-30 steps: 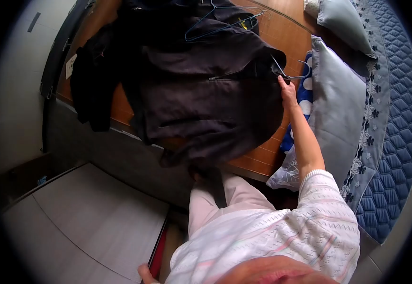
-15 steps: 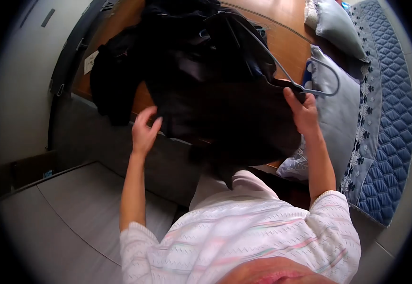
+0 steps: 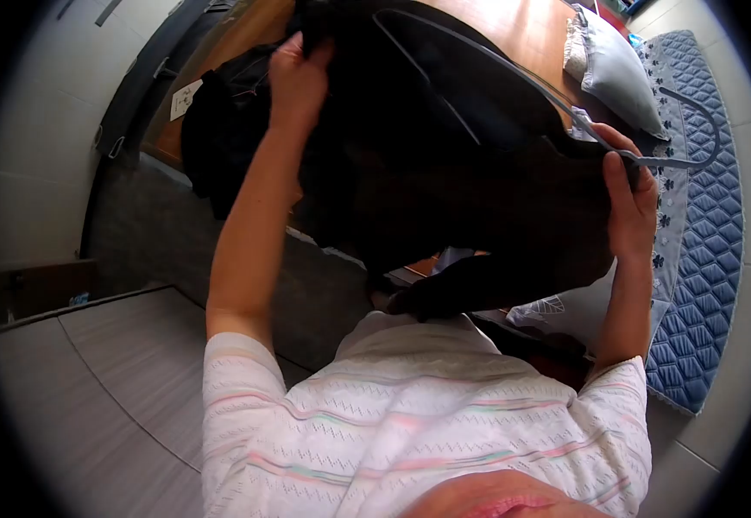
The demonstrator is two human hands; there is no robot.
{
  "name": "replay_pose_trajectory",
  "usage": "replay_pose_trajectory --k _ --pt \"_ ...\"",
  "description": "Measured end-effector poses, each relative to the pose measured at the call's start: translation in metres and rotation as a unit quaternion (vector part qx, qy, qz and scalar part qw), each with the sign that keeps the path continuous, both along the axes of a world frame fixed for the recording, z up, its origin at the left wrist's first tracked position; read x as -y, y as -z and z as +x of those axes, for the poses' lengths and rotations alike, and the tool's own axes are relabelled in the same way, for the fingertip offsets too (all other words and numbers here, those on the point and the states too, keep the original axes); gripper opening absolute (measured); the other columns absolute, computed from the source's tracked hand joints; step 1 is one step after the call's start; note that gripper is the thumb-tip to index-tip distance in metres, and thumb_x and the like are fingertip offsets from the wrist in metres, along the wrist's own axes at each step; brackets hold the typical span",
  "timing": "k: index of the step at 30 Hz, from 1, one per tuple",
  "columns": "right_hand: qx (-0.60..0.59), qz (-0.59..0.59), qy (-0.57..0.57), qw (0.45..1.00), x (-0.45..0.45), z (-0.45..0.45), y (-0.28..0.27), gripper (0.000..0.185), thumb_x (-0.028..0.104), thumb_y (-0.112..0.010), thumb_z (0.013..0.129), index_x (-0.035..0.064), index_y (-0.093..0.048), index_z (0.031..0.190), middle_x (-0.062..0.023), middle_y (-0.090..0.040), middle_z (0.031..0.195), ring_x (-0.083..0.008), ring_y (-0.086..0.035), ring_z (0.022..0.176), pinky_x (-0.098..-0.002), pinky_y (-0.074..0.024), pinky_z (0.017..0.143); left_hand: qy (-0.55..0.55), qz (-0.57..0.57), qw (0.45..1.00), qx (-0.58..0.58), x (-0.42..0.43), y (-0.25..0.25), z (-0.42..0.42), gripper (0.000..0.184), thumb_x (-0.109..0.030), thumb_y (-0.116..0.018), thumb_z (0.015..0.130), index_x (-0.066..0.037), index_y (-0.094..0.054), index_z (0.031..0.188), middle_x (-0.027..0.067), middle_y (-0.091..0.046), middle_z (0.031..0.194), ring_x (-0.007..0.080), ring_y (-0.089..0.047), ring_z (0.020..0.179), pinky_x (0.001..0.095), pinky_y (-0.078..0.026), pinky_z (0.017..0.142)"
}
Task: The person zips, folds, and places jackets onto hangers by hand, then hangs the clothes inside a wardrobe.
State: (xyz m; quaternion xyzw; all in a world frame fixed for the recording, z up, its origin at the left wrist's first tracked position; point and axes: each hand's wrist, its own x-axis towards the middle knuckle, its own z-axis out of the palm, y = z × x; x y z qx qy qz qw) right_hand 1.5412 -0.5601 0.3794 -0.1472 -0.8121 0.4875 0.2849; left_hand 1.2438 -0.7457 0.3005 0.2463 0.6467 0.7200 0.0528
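A large dark garment (image 3: pixel 479 207), black or deep brown, is spread between my two hands above the wooden surface. My left hand (image 3: pixel 300 79) is closed on the garment's far left part, its fingertips partly lost in the dark cloth. At the right, my right hand (image 3: pixel 633 203) pinches the garment together with the neck of a grey clothes hanger (image 3: pixel 714 129). The hanger's hook points right, past my fingers, while its long arm runs up and left along the cloth. One lower flap of the garment hangs near my lap.
Another black garment (image 3: pixel 220 129) lies on the wooden surface (image 3: pixel 526 26) at the left, near a white tag (image 3: pixel 185 99). Pale pillows (image 3: pixel 621 69) and a blue quilted mat (image 3: pixel 716 233) are on the right. A grey panelled surface (image 3: pixel 99 380) is at lower left.
My left hand has gone from beside the near left edge up to the garment's far left and closed on it. My right hand has carried the hanger and garment to the right.
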Motion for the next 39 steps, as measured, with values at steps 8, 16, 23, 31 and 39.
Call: replay_pose_trajectory --k 8,16,23,31,39 --pt "0.095 -0.032 -0.08 0.992 0.006 -0.025 -0.031 0.021 0.015 -0.054 0.088 0.0014 -0.06 0.103 -0.0004 -0.061 0.089 -0.0048 -0.052 0.083 -0.0187 -0.0408 0.076 -0.007 0.042 0.991 -0.123 0.016 -0.063 0.004 0.016 -0.003 -0.058 0.078 0.0 -0.061 0.093 0.009 -0.063 0.084 0.011 -0.057 0.079 0.0247 -0.046 0.073" --pt "0.181 0.021 -0.115 0.977 0.005 -0.063 -0.006 0.024 0.019 -0.054 0.089 0.002 -0.06 0.104 0.0001 -0.06 0.083 -0.0051 -0.053 0.076 -0.019 -0.0426 0.071 -0.058 -0.151 0.906 -0.39 0.033 -0.06 0.069 0.019 -0.013 -0.064 0.076 -0.007 -0.061 0.094 0.0093 -0.063 0.08 0.0174 -0.062 0.071 0.0273 -0.048 0.064" --pt "0.044 0.004 -0.24 0.97 0.015 -0.069 0.002 0.024 0.017 -0.055 0.088 0.0022 -0.06 0.106 0.0004 -0.061 0.085 -0.0031 -0.053 0.075 -0.0185 -0.0441 0.069 0.127 -0.251 0.924 -0.259 0.051 -0.028 0.149 0.03 -0.012 -0.071 0.069 -0.006 -0.059 0.096 0.0102 -0.06 0.073 0.0208 -0.06 0.061 0.0301 -0.048 0.055" --pt "0.007 -0.043 -0.352 0.935 0.019 -0.06 -0.028 0.021 0.016 -0.054 0.088 0.0038 -0.061 0.105 -0.001 -0.062 0.09 -0.0059 -0.057 0.077 -0.0193 -0.0452 0.07 -0.105 -0.232 0.848 -0.465 0.113 -0.124 0.098 0.044 -0.016 -0.075 0.066 -0.007 -0.059 0.106 0.0048 -0.06 0.102 0.017 -0.055 0.088 0.0292 -0.043 0.082" --pt "-0.05 0.112 -0.413 0.903 0.014 -0.06 -0.044 0.025 0.024 -0.056 0.088 0.0049 -0.061 0.102 -0.0021 -0.062 0.086 -0.0086 -0.056 0.078 -0.022 -0.0448 0.073 0.046 -0.371 0.879 -0.297 0.129 -0.125 0.13 0.035 -0.011 -0.073 0.067 -0.004 -0.061 0.1 0.0044 -0.062 0.088 0.0157 -0.057 0.081 0.0277 -0.045 0.078"
